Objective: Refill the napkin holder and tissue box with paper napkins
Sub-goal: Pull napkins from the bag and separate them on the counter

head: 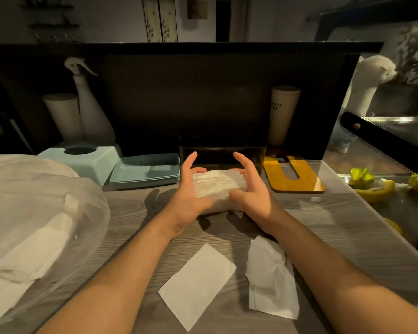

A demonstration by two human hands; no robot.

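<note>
Both hands hold a stack of napkins [217, 186] just above the table [130, 213]. The left hand [191, 189] and the right hand [251, 189] squeeze its two ends, thumbs in front, first fingers sticking up. The dark holder [223, 156] stands open right behind the stack. This looks like the step of filling the holder. Next the stack should go up, over the rim and down inside. The blue box [87, 160] waits on the left, bottom tray [146, 171] off
</note>
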